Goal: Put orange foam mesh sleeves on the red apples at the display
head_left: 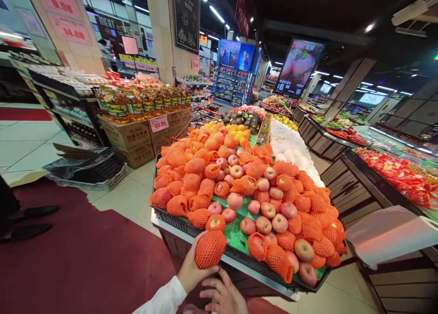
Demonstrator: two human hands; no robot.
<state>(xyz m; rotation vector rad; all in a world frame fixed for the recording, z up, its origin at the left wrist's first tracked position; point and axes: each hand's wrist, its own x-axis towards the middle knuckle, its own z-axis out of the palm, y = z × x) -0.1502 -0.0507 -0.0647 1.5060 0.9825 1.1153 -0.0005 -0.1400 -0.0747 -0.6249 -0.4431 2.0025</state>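
Netted apple (210, 249) apparently gripped by left-hand fingers (191, 254).

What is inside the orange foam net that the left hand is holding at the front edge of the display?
The orange foam net in the left hand bulges round, like the netted apples on the display. Its mesh covers the contents completely, so the fruit itself cannot be seen.

A single head-worn camera looks forward and slightly down from standing height, close to the near corner of a black crate display of red apples in orange foam nets (246, 200). The person's own hands sit at 6 o'clock, at the frame's bottom edge; aisles and shelving recede toward 12 o'clock.
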